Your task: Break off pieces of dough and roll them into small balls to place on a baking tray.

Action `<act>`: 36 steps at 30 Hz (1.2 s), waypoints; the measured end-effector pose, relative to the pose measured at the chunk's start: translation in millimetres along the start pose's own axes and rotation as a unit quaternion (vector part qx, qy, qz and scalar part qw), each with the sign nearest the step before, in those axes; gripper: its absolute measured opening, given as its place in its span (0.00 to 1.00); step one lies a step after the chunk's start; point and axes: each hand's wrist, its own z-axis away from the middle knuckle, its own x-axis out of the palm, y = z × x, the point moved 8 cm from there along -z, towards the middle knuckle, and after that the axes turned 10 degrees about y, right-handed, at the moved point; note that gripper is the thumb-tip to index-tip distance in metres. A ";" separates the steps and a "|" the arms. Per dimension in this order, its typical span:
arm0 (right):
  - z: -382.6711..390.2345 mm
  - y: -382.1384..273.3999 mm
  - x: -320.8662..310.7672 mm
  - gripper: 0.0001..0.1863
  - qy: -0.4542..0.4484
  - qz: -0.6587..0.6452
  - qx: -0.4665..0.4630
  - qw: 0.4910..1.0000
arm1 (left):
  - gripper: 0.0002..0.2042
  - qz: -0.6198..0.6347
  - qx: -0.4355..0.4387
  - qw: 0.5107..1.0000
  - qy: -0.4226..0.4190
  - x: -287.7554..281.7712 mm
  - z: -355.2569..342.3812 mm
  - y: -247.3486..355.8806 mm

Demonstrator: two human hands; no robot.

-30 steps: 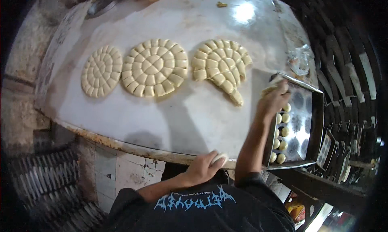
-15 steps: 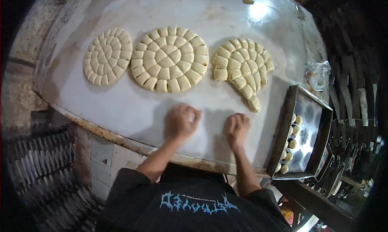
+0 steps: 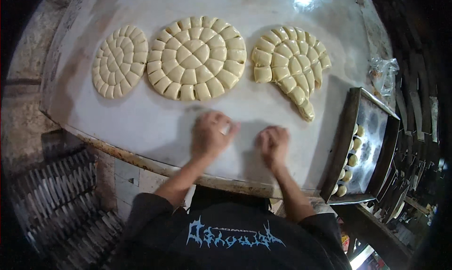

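Dough discs [image 3: 196, 58], 3 total, cut into blocky segments, lie in a row across the table [image 3: 141, 129], beyond both hands: oval-looking one at L, just beside the big round one in the mid; third at R is partial, w/ a tail of segments pointing toward the person. L hand [image 3: 213, 132] is on/just above the tabletop below the mid disc, fingers curled, motion-blurred; pale patch shows btwn thumb & fingers, can't tell if dough or bare table. R hand [image 3: 274, 143] also curled, blurred, below the partial disc & left of its tail; can't tell if it grips anything. Hands apart from each other. Metal tray [image 3: 343, 138] at R edge of table, dough balls [image 3: 347, 176] in 2 columns along its L side, dark round marks on the rest. Crumpled clear plastic [image 3: 383, 75] near tray's far end.
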 end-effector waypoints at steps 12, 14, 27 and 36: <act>-8.8 47.1 -26.6 0.08 0.041 -0.010 0.054 0.998 | 0.07 -0.030 0.050 0.998 0.035 -18.7 -2.6 -25.3; -4.6 -9.2 -10.9 0.08 0.035 -0.061 -0.080 0.994 | 0.06 0.022 0.065 0.998 0.009 3.8 9.3 0.7; -2.2 6.6 -19.7 0.09 0.001 -0.050 -0.068 0.996 | 0.07 0.057 0.113 0.992 -0.004 20.4 21.3 10.4; 85.6 40.8 -84.7 0.19 -0.278 0.023 -0.020 0.960 | 0.08 -0.060 0.090 0.994 0.022 -18.3 28.6 -37.0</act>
